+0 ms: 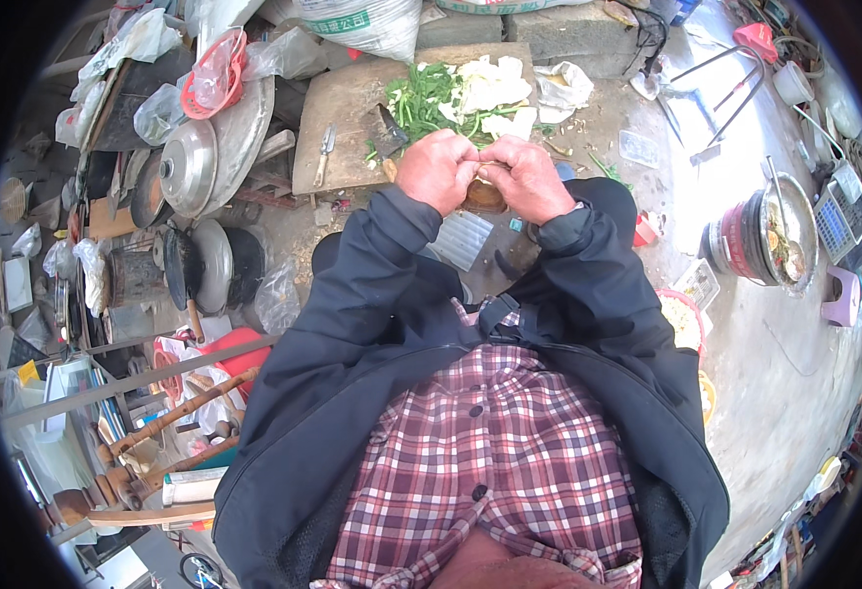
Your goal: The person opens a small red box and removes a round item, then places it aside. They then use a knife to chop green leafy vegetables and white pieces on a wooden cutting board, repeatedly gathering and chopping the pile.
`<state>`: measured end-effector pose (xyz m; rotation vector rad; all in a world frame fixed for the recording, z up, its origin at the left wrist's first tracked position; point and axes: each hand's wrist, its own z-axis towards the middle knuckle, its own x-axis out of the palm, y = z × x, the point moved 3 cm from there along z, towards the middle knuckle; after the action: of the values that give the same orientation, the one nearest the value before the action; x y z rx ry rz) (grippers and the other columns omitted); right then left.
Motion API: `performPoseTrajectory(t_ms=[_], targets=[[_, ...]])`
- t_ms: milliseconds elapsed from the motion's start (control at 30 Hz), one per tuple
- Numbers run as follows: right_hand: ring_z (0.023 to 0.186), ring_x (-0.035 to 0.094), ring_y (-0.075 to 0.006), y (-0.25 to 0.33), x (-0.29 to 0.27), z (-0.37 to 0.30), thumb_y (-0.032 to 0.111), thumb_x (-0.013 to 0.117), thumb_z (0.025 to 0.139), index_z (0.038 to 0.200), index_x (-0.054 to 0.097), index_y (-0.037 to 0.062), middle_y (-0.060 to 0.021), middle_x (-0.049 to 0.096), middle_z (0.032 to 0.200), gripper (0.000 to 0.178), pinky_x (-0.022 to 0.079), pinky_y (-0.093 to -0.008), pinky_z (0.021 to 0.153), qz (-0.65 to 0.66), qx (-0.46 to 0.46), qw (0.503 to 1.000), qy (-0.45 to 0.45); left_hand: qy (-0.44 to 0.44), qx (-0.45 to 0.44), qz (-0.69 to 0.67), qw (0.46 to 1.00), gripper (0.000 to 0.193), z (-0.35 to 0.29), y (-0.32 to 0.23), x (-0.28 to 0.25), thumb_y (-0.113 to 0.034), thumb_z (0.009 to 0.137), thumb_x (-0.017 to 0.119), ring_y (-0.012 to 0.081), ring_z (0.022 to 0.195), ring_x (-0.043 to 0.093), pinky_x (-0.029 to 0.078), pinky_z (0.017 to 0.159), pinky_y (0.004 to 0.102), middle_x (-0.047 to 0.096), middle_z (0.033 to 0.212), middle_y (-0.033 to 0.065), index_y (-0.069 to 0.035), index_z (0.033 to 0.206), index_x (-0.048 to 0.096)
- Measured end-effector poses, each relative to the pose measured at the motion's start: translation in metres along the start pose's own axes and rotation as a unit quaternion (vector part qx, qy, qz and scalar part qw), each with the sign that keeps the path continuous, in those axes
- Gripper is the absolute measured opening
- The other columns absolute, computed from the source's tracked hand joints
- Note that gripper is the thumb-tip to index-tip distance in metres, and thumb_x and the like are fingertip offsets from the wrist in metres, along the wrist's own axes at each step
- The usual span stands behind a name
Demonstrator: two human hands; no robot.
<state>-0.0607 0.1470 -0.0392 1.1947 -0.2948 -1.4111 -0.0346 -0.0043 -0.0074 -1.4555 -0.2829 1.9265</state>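
Note:
My left hand (436, 172) and my right hand (531, 179) meet with fingertips pinched together. A small light-brown piece seems to show between them, too small to name. Just below the fingers is a brown rounded object (485, 197), partly covered by my hands. Beyond them lies a wooden board (343, 103) bearing chopped green leaves (419, 98) and pale leaf pieces (493, 83). A dark-bladed cleaver (384, 130) rests on the board left of the greens, close to my left hand. Farther left on it lies a small knife (324, 155) with a wooden handle.
A clear ribbed plastic tray (462, 240) lies between my knees. Pot lids (189, 167) and a red basket (213, 74) crowd the left. At right stand a pot with a ladle (789, 236), a metal frame (721, 93) and a purple stool (842, 297). White sacks (367, 25) lie ahead.

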Motion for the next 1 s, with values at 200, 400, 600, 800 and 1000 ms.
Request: performPoseTrajectory(t_ms=[200,400,600,800,1000], targets=[[0.074,0.059,-0.0318,-0.003,0.009,0.002,0.007,0.060,0.077,0.078,0.063,0.0060,-0.0120,0.058,0.078,0.004,0.048,-0.0411,0.064,-0.119,-0.046,0.992,-0.013,-0.004,0.031,0.127,0.991,0.006,-0.004,-0.004,0.009,-0.010,0.077,0.059,0.0342,0.070,0.058,0.048,0.062,0.0414,0.058,0.074,0.0135,-0.007,0.075,0.063],[0.071,0.059,-0.0304,0.002,0.014,0.003,0.005,0.058,0.077,0.073,0.061,0.0079,-0.0100,0.057,0.076,0.006,0.047,-0.0411,0.060,-0.160,-0.095,0.980,-0.064,-0.062,-0.070,-0.003,0.996,0.013,0.001,0.014,0.017,-0.014,0.076,0.059,0.0265,0.062,0.059,0.048,0.058,0.0385,0.059,0.068,0.0118,-0.003,0.070,0.061],[0.069,0.060,-0.0193,-0.004,-0.005,0.006,0.000,0.066,0.077,0.079,0.065,0.0011,-0.0079,0.063,0.079,0.002,0.048,-0.0289,0.063,-0.011,0.016,0.992,-0.124,-0.085,-0.384,-0.440,0.808,0.012,-0.015,0.060,0.030,-0.012,0.083,0.059,0.0108,0.048,0.050,0.038,0.042,0.0271,0.055,0.062,0.0021,-0.001,0.080,0.061],[0.077,0.060,-0.0125,-0.025,-0.033,0.000,0.004,0.063,0.081,0.087,0.068,-0.0010,-0.0056,0.065,0.085,0.010,0.047,-0.0258,0.071,0.199,0.129,0.950,-0.204,-0.081,-0.370,-0.227,0.897,0.014,-0.029,0.091,0.017,-0.013,0.082,0.063,0.0139,0.052,0.059,0.047,0.049,0.0298,0.062,0.063,0.0068,0.001,0.080,0.064],[0.084,0.059,-0.0108,-0.033,-0.031,0.000,0.005,0.060,0.083,0.090,0.069,-0.0004,-0.0043,0.066,0.089,0.012,0.046,-0.0247,0.078,0.277,0.136,0.931,-0.196,-0.026,-0.192,-0.048,0.980,0.009,-0.018,0.062,0.013,-0.007,0.076,0.062,0.0277,0.073,0.065,0.051,0.069,0.0354,0.065,0.077,0.0124,-0.004,0.085,0.064]])
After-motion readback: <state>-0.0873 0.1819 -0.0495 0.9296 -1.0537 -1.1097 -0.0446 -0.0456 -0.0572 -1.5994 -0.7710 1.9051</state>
